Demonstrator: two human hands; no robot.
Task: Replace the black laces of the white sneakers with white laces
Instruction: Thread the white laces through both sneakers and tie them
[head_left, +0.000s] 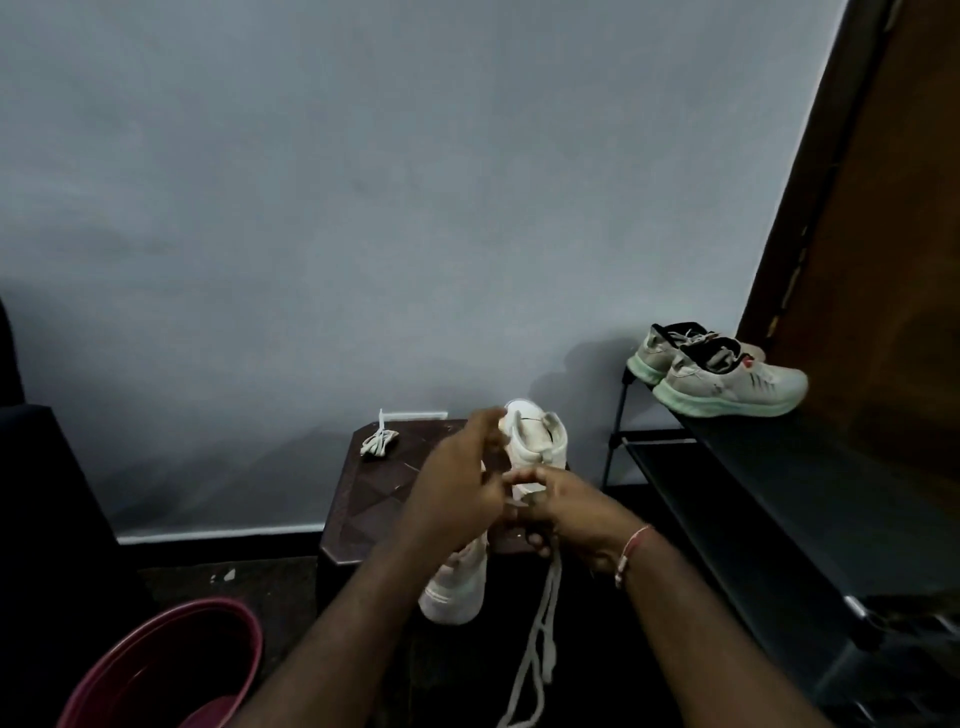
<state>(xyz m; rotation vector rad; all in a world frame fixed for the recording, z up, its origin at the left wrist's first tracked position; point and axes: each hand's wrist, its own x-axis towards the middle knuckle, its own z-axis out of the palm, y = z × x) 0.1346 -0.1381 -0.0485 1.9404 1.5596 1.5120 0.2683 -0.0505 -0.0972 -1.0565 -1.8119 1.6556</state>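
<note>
A white sneaker stands on the dark brown stool, heel away from me. A second white sneaker shows below my left forearm, toe towards me. My left hand is raised in front of the first sneaker with curled fingers, blurred; what it holds I cannot tell. My right hand pinches a white lace at the sneaker's tongue, and the lace hangs down from it in long strands. A bundled white lace lies at the stool's far left corner.
A pair of grey sneakers with green soles sits on top of a black shoe rack at the right. A red plastic tub stands on the floor at the lower left. A grey wall is behind the stool.
</note>
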